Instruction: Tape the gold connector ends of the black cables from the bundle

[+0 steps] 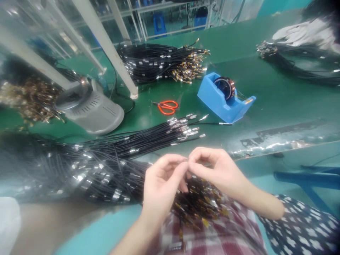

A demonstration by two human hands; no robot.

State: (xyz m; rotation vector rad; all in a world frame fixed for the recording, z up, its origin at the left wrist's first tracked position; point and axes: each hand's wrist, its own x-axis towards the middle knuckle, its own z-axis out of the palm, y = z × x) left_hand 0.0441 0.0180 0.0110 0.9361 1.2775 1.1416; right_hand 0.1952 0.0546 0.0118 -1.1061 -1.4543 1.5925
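My left hand [163, 180] and my right hand [219, 170] meet in front of my body, thumbs and forefingers pinched fingertip to fingertip. Whatever sits between the fingertips is too small or hidden to make out. Just beneath them, a bundle of black cables [204, 202] with yellowish tips rests over my lap. Beyond my hands, a second bundle of black cables [148, 140] with silvery connector ends lies along the table's near side. A larger, blurred mass of black cables with white tags [90, 173] spreads to the left of my left hand.
On the green table [239, 67] stand a blue tape dispenser [219, 101] with a brown tape roll and a grey machine [92, 109]. Red-handled scissors [168, 107] lie between them. More cables [164, 63] lie behind, beside a white frame post [114, 53]. A coiled cable bundle [292, 65] lies far right.
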